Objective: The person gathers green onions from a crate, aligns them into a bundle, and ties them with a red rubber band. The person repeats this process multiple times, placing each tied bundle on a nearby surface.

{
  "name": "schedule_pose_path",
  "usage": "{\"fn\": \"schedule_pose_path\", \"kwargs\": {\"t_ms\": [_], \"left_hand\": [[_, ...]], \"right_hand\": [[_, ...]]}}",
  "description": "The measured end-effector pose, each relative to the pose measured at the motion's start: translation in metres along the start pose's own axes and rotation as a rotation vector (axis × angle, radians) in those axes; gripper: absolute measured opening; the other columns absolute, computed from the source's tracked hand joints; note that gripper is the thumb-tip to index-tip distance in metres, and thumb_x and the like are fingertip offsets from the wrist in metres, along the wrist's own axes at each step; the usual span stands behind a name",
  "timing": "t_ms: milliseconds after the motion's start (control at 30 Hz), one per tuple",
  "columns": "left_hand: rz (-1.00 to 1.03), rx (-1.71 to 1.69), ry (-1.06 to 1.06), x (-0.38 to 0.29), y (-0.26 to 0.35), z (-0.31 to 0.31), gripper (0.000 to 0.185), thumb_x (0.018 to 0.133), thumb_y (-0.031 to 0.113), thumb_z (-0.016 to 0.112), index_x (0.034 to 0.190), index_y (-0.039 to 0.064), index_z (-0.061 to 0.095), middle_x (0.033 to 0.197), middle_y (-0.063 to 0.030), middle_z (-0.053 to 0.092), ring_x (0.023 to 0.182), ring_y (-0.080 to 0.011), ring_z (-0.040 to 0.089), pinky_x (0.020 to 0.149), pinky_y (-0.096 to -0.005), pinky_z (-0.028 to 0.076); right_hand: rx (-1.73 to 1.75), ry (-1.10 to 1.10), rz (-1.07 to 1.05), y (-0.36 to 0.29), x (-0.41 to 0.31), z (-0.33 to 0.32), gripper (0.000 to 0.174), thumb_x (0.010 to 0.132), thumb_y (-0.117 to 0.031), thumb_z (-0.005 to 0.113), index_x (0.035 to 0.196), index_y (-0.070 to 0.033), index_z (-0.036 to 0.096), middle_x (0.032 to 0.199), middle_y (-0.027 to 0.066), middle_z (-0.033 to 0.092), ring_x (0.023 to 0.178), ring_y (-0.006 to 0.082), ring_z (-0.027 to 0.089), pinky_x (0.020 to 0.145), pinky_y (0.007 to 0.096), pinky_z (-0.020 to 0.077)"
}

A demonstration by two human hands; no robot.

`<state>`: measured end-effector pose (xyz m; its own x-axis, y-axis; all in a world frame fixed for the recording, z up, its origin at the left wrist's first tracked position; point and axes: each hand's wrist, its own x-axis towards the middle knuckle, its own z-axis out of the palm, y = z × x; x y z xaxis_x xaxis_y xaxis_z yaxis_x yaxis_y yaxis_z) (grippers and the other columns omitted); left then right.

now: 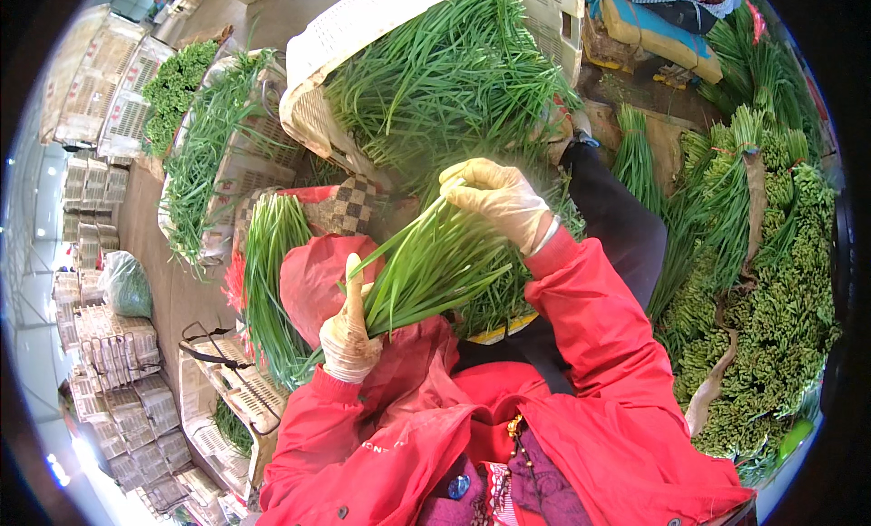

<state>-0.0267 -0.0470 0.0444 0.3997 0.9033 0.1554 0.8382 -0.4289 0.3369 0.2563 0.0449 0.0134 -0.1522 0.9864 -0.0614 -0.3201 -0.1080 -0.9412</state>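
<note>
My left hand [350,332], in a pale rubber glove, is closed around the lower end of a loose bunch of long green leafy stalks [435,260], like garlic chives, with its thumb pointing up. The bunch slants up to the right across my lap. Gloved in the same way, my right hand [500,199] pinches the pale tips of a few stalks between thumb and fingers. Beyond both hands, a tipped white plastic crate [303,114] holds a big heap of the same greens [442,70]. A neat pile of stalks [275,254] lies left of my knee.
Tied bundles [636,151] and a large stack of cut green stalks [769,335] stand at the right. Another crate of greens [211,151] and an open white crate [265,403] are at the left. Stacked crates [119,342] line the far left, beside a filled plastic bag [127,284].
</note>
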Motion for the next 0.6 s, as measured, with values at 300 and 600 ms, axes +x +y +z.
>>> {"fn": "schedule_pose_path", "kwargs": {"t_ms": [300, 600], "left_hand": [[-0.021, -0.028, -0.064, 0.000, 0.003, -0.002, 0.104, 0.055, -0.008, 0.062, 0.151, 0.008, 0.024, 0.110, -0.0134, 0.068, 0.084, -0.0310, 0.068, 0.067, -0.0351, 0.054], [0.020, -0.008, -0.054, 0.000, 0.003, -0.003, 0.104, 0.054, -0.008, 0.062, 0.150, 0.008, 0.025, 0.110, -0.0162, 0.067, 0.086, -0.0310, 0.069, 0.067, -0.0350, 0.054]], "right_hand": [[0.022, 0.123, -0.148, -0.013, -0.016, -0.038, 0.021, 0.092, -0.023, 0.066, 0.092, -0.002, 0.069, 0.089, 0.0000, 0.066, 0.085, 0.0087, 0.058, 0.080, 0.0257, 0.0469], [-0.737, -0.239, -0.167, 0.019, -0.015, -0.026, 0.023, 0.078, -0.013, 0.073, 0.100, -0.006, 0.069, 0.104, 0.0125, 0.062, 0.097, 0.0288, 0.061, 0.084, 0.0347, 0.0489]]}}
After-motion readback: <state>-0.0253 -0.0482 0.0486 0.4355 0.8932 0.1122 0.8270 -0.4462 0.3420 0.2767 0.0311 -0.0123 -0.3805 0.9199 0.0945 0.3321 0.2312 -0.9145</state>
